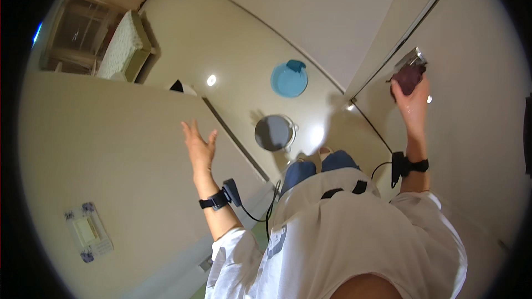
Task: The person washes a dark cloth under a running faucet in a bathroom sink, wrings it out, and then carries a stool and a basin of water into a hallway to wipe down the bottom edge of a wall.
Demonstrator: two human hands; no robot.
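My right hand (411,101) grips a dark maroon cloth (408,79). The cloth is pressed against a shiny metal door handle (415,57) and covers part of it. That handle sits near the edge of a pale door (465,91). My left hand (200,147) is raised with fingers spread and holds nothing. It appears in front of a cream wall (124,145); whether it touches the wall cannot be told.
On the shiny floor are a light-blue basin (288,83) with a teal cloth (296,65) over its rim and a round, grey-topped object (273,133). A bed (122,45) stands in the room beyond. A decorated switch plate (87,231) is on the wall. Cables hang from both wrist straps.
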